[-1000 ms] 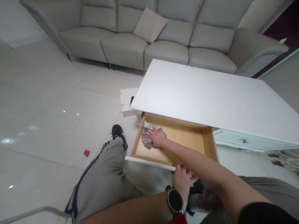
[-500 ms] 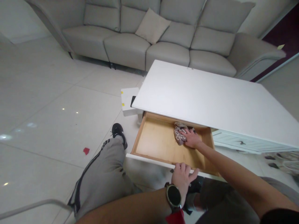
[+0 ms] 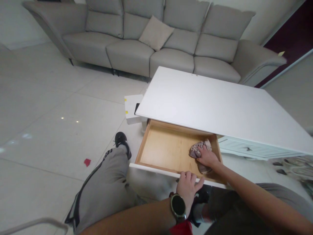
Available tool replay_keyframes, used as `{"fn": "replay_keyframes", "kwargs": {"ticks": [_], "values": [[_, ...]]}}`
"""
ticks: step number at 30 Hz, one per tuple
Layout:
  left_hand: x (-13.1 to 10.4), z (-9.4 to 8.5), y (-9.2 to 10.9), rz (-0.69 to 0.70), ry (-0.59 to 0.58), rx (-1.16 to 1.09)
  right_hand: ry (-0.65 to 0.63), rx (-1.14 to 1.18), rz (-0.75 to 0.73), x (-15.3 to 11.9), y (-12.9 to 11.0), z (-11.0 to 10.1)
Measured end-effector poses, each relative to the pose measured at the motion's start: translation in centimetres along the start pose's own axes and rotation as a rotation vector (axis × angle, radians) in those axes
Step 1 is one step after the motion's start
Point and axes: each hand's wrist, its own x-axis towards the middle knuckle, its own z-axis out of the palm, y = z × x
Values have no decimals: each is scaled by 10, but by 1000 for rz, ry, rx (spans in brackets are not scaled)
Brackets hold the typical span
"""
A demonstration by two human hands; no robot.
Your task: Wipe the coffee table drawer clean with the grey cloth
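A wooden drawer (image 3: 166,143) stands pulled out of a white table (image 3: 207,101). Inside its right part, my right hand (image 3: 207,157) presses on a patterned brown and white cloth (image 3: 195,150), with its fingers around the fabric. Part of the cloth shows below the hand, near the drawer's front. My left hand (image 3: 187,187), with a watch on the wrist, has its fingers hooked over the top edge of the drawer's white front panel.
A grey sofa (image 3: 132,52) with a beige cushion (image 3: 156,32) stands behind the table. A white box (image 3: 132,106) is on the floor at the table's left corner. A red scrap (image 3: 87,162) lies near my foot. Another drawer front (image 3: 246,147) is at the right.
My right hand has moved right and toward the drawer's front with the cloth, which now lies bunched differently. My left hand stays on the drawer's front edge. The view has shifted slightly.
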Motion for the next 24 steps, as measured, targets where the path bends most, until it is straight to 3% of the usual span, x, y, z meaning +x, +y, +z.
{"fn": "replay_keyframes", "kwargs": {"ticks": [6,12,18,24], "values": [[0,6,0,14,17,2,-69,21,-26,-5,5,2],[0,9,0,-1,28,33,-42,-31,20,8,-22,-19],[0,8,0,4,30,32,57,2,-22,31,-79,-44],[-1,7,3,-16,-45,-6,102,42,-292,55,-164,-70]]}}
